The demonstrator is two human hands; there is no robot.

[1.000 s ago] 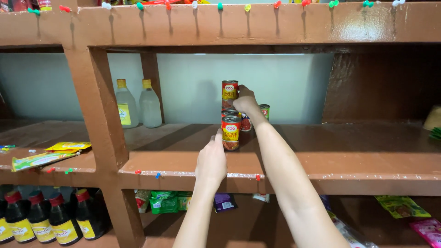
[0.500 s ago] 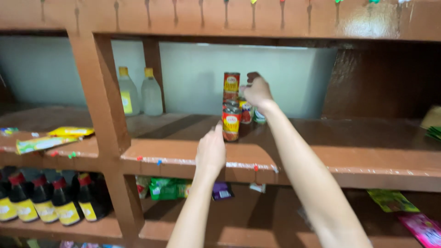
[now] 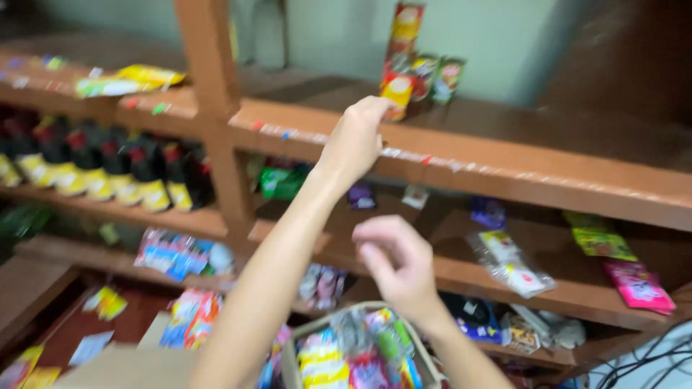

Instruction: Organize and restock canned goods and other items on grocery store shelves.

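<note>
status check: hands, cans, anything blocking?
Left hand resting on brown wooden shelf edge, empty. Right hand low, loosely curled, empty. Stacked red-and-yellow cans standing on shelf, untouched. Nothing blocking them.

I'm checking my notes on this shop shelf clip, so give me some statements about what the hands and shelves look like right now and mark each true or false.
1. The left hand rests on the front edge of the wooden shelf. True.
2. The right hand grips one of the cans. False: it is empty, in mid-air below that shelf, above a basket of snack packets.
3. The stacked cans stand on the shelf behind the left hand. True.
4. The dark bottles with yellow labels stand on the same shelf as the cans. False: they stand one shelf lower, to the left of the post.
5. A pink packet lies on a lower shelf at the right. True.
</note>
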